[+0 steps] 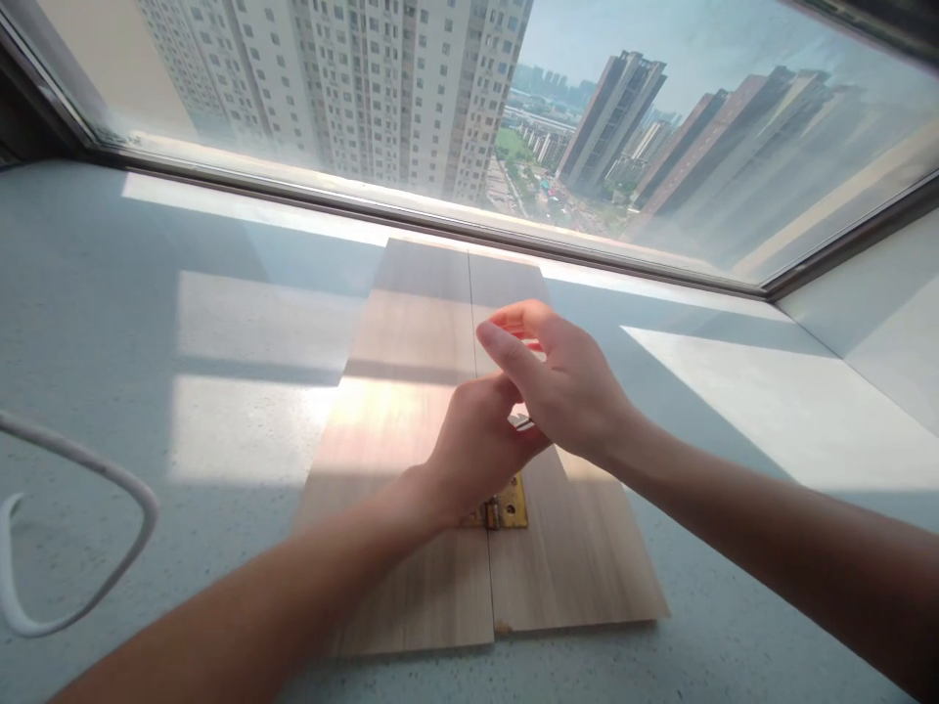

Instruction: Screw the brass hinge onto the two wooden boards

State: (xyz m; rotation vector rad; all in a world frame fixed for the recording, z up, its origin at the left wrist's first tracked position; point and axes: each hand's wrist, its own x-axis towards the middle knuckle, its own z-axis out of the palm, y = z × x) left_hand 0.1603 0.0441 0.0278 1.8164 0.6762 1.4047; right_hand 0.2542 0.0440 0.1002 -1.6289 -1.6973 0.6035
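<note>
Two light wooden boards [411, 332] lie side by side on a pale sill, their long edges meeting in a seam. A brass hinge [506, 506] straddles that seam near the front. My left hand [473, 445] is closed in a fist just above the hinge; what it holds is hidden. My right hand [561, 376] crosses over the left, its fingers curled and pinched together around something with a bit of red showing, too small to name. A thin dark metal piece shows between the two hands.
A pale speckled sill [147, 352] runs under a wide window [514, 117] with tall buildings outside. A white cable [103, 479] loops at the left edge. The window frame slopes down at the right.
</note>
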